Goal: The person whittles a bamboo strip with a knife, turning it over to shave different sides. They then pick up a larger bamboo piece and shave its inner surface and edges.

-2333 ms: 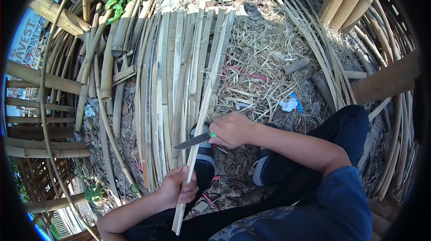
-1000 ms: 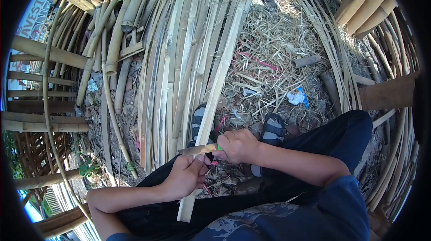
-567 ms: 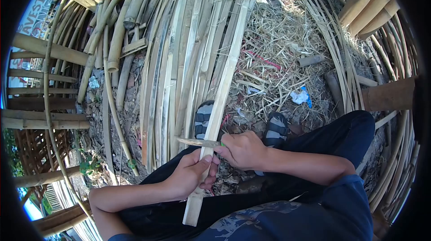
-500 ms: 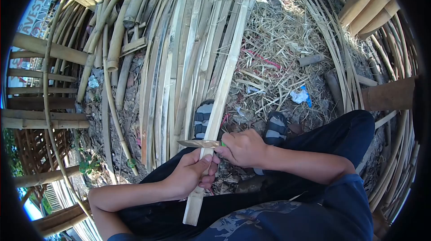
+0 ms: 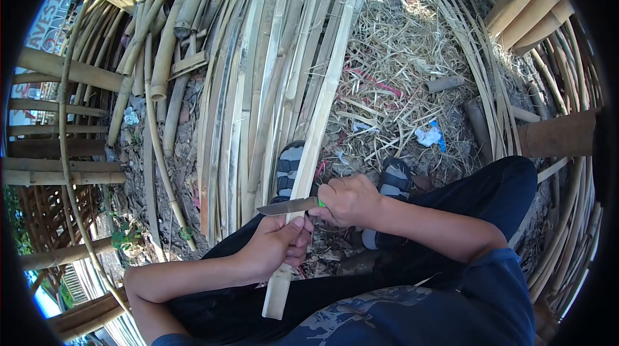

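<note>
A long split bamboo strip (image 5: 320, 111) runs from my lap out past my feet. My left hand (image 5: 276, 247) is wrapped round it near its close end, thumb on top. In my right hand (image 5: 348, 200) is a knife (image 5: 287, 207) with a green handle, most of the handle hidden by my fingers. Its blade points left and lies across the strip just beyond my left thumb, touching or very close to it. The strip's near end (image 5: 277, 297) sticks out below my left hand, over my dark trousers.
Several bamboo strips (image 5: 242, 114) lie side by side to the left of the held one. Shavings (image 5: 393, 56) cover the ground ahead on the right. Bamboo poles (image 5: 169, 56) stand at the left, a bamboo fence (image 5: 64, 127) beyond them. My sandals (image 5: 394, 182) rest on the ground.
The knife and my right hand have moved slightly up and away from me, with the blade now tilted a little. My left hand keeps its hold on the strip.
</note>
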`<state>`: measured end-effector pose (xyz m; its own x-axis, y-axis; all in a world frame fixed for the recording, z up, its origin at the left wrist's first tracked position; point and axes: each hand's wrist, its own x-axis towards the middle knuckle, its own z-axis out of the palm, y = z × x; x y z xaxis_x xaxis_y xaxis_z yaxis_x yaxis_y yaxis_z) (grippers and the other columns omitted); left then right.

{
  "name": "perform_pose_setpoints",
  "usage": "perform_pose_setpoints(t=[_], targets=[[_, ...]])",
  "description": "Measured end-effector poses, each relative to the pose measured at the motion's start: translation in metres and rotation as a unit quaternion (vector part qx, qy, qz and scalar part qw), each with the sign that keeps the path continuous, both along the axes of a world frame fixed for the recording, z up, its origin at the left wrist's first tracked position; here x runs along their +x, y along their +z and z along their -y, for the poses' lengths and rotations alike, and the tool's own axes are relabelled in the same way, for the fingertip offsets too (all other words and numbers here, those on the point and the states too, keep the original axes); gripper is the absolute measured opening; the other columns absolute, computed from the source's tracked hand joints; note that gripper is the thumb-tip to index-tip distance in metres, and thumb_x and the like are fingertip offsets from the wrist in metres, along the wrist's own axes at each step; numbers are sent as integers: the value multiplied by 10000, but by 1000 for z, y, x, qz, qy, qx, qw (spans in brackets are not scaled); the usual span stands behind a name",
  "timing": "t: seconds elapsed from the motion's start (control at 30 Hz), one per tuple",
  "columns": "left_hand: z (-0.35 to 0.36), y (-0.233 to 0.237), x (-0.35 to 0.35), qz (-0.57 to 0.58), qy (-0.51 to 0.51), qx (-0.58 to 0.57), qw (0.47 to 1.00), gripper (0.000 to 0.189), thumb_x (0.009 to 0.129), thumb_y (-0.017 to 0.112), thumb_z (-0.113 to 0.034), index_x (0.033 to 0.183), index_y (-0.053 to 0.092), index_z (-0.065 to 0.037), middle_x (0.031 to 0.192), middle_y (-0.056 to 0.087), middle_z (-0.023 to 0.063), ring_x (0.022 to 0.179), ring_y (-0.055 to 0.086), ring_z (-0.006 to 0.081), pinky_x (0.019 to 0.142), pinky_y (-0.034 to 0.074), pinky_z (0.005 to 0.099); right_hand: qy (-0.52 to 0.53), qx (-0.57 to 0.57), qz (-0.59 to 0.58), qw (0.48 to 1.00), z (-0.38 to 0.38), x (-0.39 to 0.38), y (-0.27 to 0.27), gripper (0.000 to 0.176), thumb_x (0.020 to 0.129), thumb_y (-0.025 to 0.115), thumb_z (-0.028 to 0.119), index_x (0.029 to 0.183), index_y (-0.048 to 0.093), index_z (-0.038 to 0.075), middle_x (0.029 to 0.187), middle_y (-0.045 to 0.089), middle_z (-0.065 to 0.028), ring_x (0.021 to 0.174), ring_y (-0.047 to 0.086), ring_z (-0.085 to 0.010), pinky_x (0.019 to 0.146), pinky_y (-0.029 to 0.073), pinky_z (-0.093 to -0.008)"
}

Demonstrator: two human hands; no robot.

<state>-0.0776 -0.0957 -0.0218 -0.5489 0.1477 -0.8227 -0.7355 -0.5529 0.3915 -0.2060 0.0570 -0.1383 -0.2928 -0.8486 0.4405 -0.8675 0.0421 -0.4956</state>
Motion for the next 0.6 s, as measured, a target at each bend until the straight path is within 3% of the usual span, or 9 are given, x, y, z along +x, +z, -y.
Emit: perform_pose_setpoints(t=[0.2,0.27,0.33,0.37,0.6], targets=[[0,0,2,15,1,-9,1000,185,1072,405,-192,1024,507,-46,746,432,6,578,316,82,508,313,241,12,1,-13,1000,0,-14,-4,448,922,614,444,710,516,61,537,543,-103,422,582,-259,357,439,-392],[1,8,5,7,-7,-8,1000,182,1073,403,-187,1029,504,-41,755,431,10,578,316,82,510,317,239,-163,162,94,969,-2,-39,-12,417,978,545,383,733,532,46,587,577,-163,524,620,-321,422,461,-440],[3,14,2,8,-5,1,1000,185,1070,413,-201,1030,510,-48,755,422,10,582,315,86,516,315,239,-185,182,68,963,-15,-78,-28,409,1014,486,347,761,542,30,599,602,-198,543,629,-367,448,469,-480],[2,15,1,8,2,14,1000,189,1066,424,-216,1031,516,-55,755,413,10,585,314,90,521,313,239,-200,125,103,966,-13,-76,-30,386,1017,480,323,769,541,34,569,586,-168,492,599,-375,447,469,-478],[3,2,2,29,-18,17,999,175,1066,423,-211,1027,521,-72,757,416,2,594,314,95,527,308,240,16,62,129,990,-2,16,21,402,958,589,375,720,510,60,531,560,-128,440,583,-319,417,460,-438]])
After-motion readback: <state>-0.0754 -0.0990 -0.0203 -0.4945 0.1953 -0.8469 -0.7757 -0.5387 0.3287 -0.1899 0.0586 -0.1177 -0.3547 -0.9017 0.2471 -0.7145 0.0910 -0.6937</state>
